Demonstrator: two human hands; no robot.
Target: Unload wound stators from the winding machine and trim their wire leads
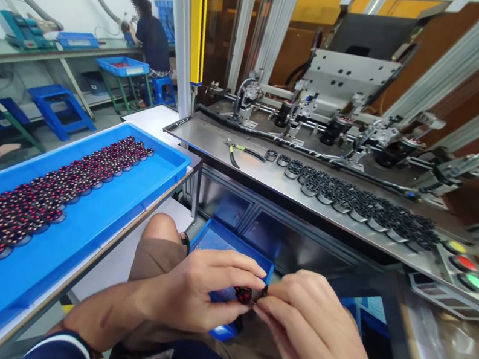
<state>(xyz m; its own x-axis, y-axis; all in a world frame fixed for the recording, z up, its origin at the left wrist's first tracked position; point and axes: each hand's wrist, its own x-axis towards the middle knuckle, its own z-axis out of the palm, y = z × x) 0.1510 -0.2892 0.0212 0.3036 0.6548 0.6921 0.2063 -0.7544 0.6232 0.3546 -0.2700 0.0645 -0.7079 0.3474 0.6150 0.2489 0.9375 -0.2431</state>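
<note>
A small round black part with red spots (243,294) is held above my lap, between the thumb and fingers of my left hand (212,288). Close against its right side, my right hand (307,322) has its fingertips pinched together by a small dark piece, too small to name. On the left, a long blue tray (169,161) holds rows of similar black parts with red and pale spots (45,190). Across the metal shelf in front of me stand many black and silver ring-shaped parts (351,198).
Pliers with green handles (244,152) lie on the metal shelf (201,133). Behind it is a machine with clamps (301,113). Yellow, red and green buttons (464,262) are at right. A blue bin (229,239) stands below the shelf. A person (150,39) sits at a far bench.
</note>
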